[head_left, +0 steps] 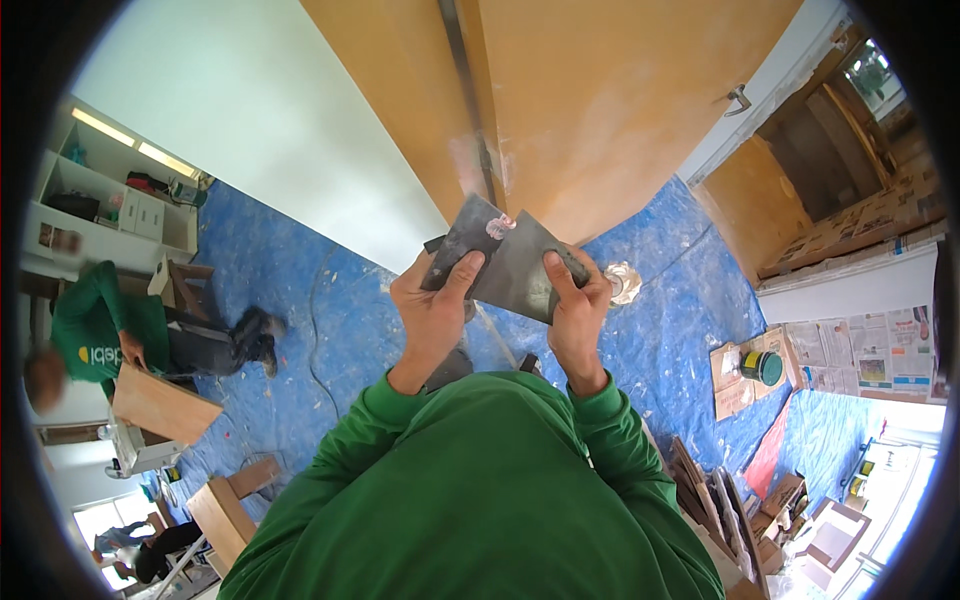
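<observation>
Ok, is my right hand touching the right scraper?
Touching. The head view shows your right hand holding the right scraper, its thumb lying on the face toward the camera.

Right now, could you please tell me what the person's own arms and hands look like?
The left sleeve and right sleeve are long and green, reaching almost to the wrists, with no visible markings. The left hand and right hand are gloveless.

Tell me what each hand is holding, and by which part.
Left hand: a flat, dark grey, four-sided blade, by its outer side. Right hand: a flat, lighter grey, four-sided blade, by its outer side. Thumbs on top.
</observation>
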Tool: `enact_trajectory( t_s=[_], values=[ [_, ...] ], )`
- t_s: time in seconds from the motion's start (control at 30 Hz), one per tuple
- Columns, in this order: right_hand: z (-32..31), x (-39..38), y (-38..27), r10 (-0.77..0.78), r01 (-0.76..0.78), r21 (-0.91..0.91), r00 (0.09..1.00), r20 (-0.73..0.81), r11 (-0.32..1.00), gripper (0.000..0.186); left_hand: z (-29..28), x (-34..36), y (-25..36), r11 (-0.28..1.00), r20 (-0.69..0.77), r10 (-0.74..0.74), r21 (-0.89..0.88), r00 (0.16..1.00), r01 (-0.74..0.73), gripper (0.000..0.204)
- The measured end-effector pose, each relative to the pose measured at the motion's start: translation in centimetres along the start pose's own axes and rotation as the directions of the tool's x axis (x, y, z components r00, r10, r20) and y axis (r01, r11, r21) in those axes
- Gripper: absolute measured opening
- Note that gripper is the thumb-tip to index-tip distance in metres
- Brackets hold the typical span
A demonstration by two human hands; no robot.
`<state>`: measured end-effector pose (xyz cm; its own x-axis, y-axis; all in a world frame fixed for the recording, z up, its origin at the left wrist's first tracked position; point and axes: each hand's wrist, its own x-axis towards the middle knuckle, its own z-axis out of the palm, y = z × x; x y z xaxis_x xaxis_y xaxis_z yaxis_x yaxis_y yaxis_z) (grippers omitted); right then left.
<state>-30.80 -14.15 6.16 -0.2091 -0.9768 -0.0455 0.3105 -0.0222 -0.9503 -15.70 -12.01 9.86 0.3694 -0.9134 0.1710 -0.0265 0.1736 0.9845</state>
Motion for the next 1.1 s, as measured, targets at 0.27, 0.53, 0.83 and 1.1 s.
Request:
enact_trajectory(
  t_s=[0.27, 0.53, 0.83, 1.1],
  values=[
    [-0.9, 1.6, -1.0, -0.058, 0.059, -0.024, 0.997, 0.046, 0.998, 0.023, 0.1, -0.6, -1.3, 0.985, 0.173, 0.086, 0.132, 0.981, -0.109, 0.018],
    [-2.2, 0.8, -4.8, -0.153, 0.226, -0.221, 0.939, 0.307, 0.949, 0.024, -3.3, 1.0, -1.7, 0.941, 0.347, -0.296, 0.268, 0.890, 0.208, 0.021],
    [0.8, -2.5, -3.2, -0.426, 0.616, -0.276, 0.741, 0.519, 0.738, 0.046, -2.5, 1.1, -0.3, 0.562, 0.258, -0.698, -0.380, 0.668, 0.735, 0.029],
    [-3.4, 0.1, 0.5, -0.254, 0.682, -0.447, 0.671, 0.696, 0.579, 0.049, -2.8, 2.5, 1.2, 0.701, 0.163, -0.560, -0.430, 0.812, 0.569, 0.033]
  ],
)
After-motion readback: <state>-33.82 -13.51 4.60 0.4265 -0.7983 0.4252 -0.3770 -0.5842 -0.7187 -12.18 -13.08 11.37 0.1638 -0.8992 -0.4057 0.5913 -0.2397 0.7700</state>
